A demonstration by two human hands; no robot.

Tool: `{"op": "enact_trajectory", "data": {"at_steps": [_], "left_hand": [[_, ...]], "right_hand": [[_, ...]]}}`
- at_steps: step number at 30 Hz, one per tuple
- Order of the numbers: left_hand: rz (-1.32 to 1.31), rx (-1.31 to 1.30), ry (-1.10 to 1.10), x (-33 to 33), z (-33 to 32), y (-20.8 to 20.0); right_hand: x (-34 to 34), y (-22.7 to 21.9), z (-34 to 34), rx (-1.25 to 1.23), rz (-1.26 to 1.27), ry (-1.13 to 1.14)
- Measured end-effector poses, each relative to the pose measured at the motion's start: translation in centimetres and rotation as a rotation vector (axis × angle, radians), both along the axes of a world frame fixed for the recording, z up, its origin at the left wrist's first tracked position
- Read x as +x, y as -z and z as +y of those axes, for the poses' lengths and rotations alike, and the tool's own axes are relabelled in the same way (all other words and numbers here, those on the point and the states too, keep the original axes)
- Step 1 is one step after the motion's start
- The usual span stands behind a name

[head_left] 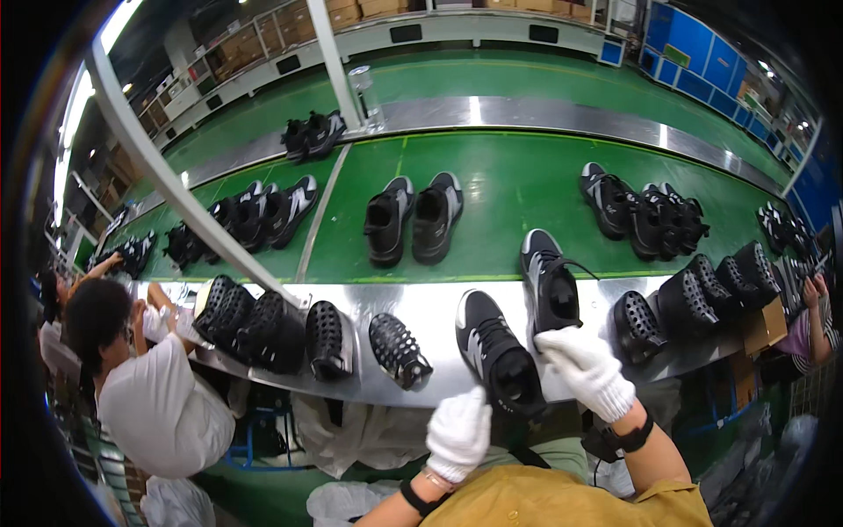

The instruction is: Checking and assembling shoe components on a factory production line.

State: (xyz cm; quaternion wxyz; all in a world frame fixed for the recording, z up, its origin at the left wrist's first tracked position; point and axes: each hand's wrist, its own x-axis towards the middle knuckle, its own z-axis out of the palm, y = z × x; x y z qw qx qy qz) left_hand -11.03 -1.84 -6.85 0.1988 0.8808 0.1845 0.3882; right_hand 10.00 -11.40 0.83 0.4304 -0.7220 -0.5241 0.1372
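Two black shoes with white trim lie before me on the metal ledge (430,325) beside a green conveyor belt (500,184). My left hand (458,433), in a white glove, grips the heel of the near shoe (496,351). My right hand (587,367), also gloved, touches the heel of the far shoe (549,281), which lies partly on the belt with a loose lace; whether it grips the shoe I cannot tell.
Black perforated shoe lasts (397,350) line the ledge on both sides. Pairs of black shoes (413,218) ride the belt. A person in white (149,386) works at my left and another person's arm (812,325) shows at the right. A slanted metal post (176,189) crosses the belt.
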Motion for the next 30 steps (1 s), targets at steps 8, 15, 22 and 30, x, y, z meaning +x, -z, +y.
{"op": "enact_trajectory", "data": {"at_steps": [8, 15, 22, 30], "left_hand": [[0.389, 0.004, -0.098, 5.7, 2.8, -2.0], [0.249, -0.004, -0.092, 7.8, 8.0, -3.7], [-0.104, 0.208, 0.279, 7.9, -0.8, -7.4], [0.276, 0.131, 0.33, 11.4, -2.8, -5.0]], "right_hand": [[4.2, 0.2, -0.3, -0.312, -0.326, 0.113], [1.7, -0.2, -7.2, -0.158, -0.243, 0.112], [9.9, -2.5, -15.1, -0.269, -0.547, 0.387], [11.3, -1.0, -14.4, -0.635, -0.559, 0.277]]}}
